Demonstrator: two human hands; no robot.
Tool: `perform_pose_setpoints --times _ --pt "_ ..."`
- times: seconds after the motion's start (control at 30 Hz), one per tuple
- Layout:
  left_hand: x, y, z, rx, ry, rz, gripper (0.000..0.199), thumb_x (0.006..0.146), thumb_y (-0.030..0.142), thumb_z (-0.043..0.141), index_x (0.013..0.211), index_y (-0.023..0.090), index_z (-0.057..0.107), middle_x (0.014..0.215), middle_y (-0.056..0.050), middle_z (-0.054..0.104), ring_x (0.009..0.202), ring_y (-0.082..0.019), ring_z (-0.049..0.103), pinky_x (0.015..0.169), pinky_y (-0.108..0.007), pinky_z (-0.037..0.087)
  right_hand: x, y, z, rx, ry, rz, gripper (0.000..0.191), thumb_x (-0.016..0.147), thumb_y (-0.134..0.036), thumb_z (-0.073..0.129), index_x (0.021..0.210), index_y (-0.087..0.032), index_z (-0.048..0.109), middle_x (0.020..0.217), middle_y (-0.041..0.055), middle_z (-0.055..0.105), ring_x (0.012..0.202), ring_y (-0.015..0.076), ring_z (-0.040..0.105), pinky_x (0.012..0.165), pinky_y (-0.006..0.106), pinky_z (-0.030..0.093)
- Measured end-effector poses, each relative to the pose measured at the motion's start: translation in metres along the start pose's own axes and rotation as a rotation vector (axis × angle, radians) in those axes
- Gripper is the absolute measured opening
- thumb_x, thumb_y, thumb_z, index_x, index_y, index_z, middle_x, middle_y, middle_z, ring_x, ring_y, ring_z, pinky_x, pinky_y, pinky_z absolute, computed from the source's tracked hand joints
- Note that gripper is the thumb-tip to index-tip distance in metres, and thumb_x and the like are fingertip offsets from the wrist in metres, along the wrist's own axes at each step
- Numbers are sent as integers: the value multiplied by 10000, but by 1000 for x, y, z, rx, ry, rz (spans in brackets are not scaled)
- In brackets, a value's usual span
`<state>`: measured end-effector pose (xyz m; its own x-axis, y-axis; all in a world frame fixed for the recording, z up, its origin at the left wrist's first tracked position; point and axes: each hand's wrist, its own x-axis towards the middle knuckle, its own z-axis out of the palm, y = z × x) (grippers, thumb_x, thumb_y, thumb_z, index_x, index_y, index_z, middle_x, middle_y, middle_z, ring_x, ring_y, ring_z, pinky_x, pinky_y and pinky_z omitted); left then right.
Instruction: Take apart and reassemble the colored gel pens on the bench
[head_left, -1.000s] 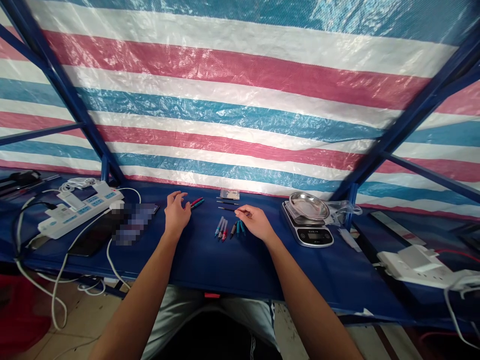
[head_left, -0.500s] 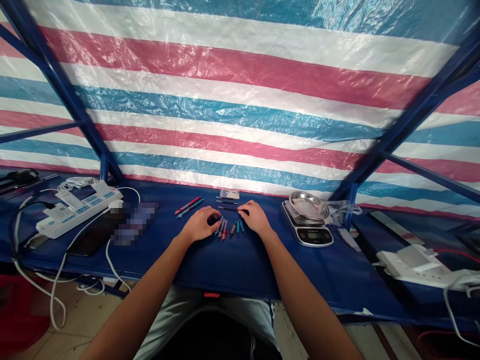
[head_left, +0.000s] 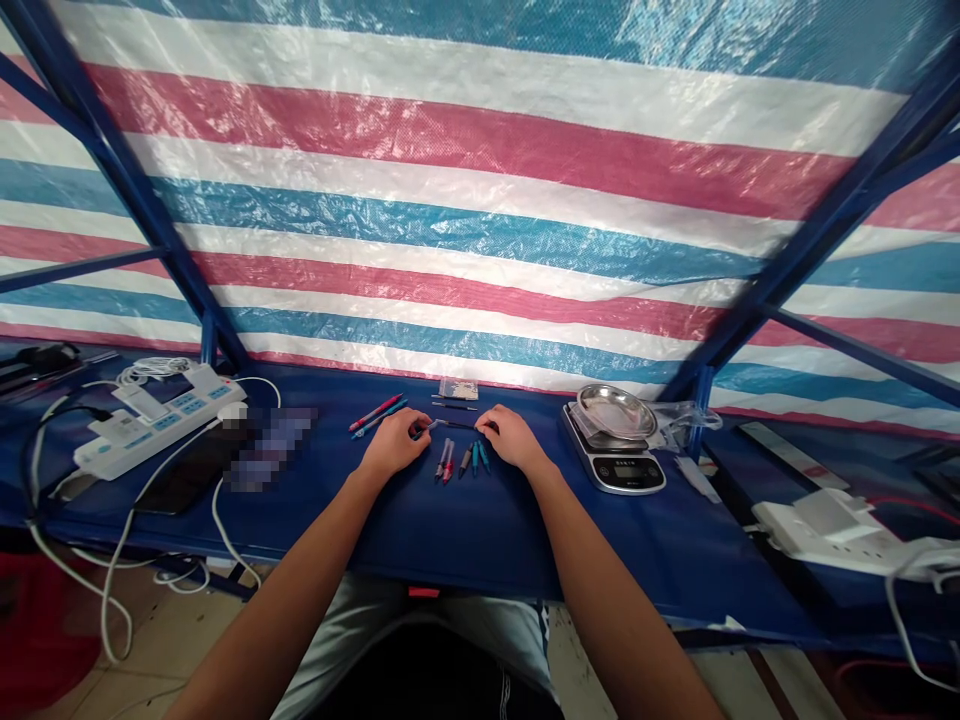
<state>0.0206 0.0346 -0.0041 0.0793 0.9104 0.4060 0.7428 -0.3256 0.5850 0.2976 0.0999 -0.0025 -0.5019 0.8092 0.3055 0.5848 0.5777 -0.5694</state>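
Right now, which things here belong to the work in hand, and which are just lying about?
In the work:
left hand
right hand
thin dark pen between them
pens in front
two pens to the left

Lying about:
scale with steel dish
power strip
phone

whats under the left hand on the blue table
The left hand rests over the blue table cover, its fingertips at one end of a thin dark pen. Whatever lies directly beneath the palm is covered and cannot be seen.

Both hands (head_left: pixel 390 447) (head_left: pixel 514 438) holding dark pen (head_left: pixel 454 425), pens (head_left: pixel 466 462) below
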Motion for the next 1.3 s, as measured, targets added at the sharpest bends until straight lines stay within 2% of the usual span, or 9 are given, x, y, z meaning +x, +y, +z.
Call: perform_pose_setpoints --times 0.23,0.43,0.7,0.8,0.9,1.0,1.1,1.2,1.3 --pt "1 1 -1 27 -21 -3 253 851 254 666 1070 209 784 1013 -81 764 856 -246 706 802 -368 572 0 -1 -4 -29 -36 -21 201 983 -130 587 950 -218 765 1044 65 705 924 198 651 896 324 499" --pt "4 -7 0 39 -38 66 243 930 264 633 1109 237 796 1103 -73 800 1051 -284 725 957 -409 564 1 0 -6 -65 -42 -58 207 1009 -152 587 970 -230 775 1075 70 705 957 202 664 887 309 497" --pt "7 -2 10 -115 -101 154 233 968 305 654 1147 281 800 1116 -50 818 1072 -282 732 1002 -425 556 3 -5 -4 60 -72 -102 239 1014 -180 587 1038 -260 811 1126 65 757 1010 221 712 932 343 527" --pt "6 1 9 -175 -50 123 294 998 332 628 1261 283 751 1115 -68 801 1076 -291 730 999 -439 555 2 -5 -8 201 -9 -54 306 1042 -202 516 1178 -261 784 1181 72 767 1050 223 724 984 369 534" --pt "4 0 8 -307 37 15 373 1015 380 616 1365 266 677 1156 -90 756 1065 -283 736 983 -443 569 -3 -5 -19 263 63 39 293 1047 -301 539 1245 -242 746 1202 87 760 1071 234 710 975 391 540" --pt "3 -1 8 -613 73 -93 481 1021 441 612 1464 258 568 1236 -96 679 1023 -245 753 982 -443 585 -13 -8 -32 291 -98 44 349 959 -447 711 1238 -240 748 1237 86 741 1054 242 695 938 387 547" --pt "5 1 10 -902 91 -155 545 1003 469 648 1490 263 521 1291 -92 624 1049 -225 748 1022 -451 575 -22 -14 -40 250 -297 17 600 790 -531 882 1313 -276 734 1292 91 706 1171 290 646 970 405 536" --pt "5 6 9 -1018 93 -215 548 975 460 699 1464 263 548 1263 -76 624 1053 -215 735 1031 -442 568 -28 -24 -40 153 -329 -6 775 682 -580 947 1363 -299 709 1348 97 665 1284 335 560 1096 478 465" --pt "3 11 7 -1043 87 -224 532 959 457 722 1433 258 584 1231 -69 634 1042 -215 721 1007 -431 575 -29 -33 -36 103 -337 -30 807 649 -560 974 1361 -293 703 1364 95 652 1305 344 519 1116 495 444"
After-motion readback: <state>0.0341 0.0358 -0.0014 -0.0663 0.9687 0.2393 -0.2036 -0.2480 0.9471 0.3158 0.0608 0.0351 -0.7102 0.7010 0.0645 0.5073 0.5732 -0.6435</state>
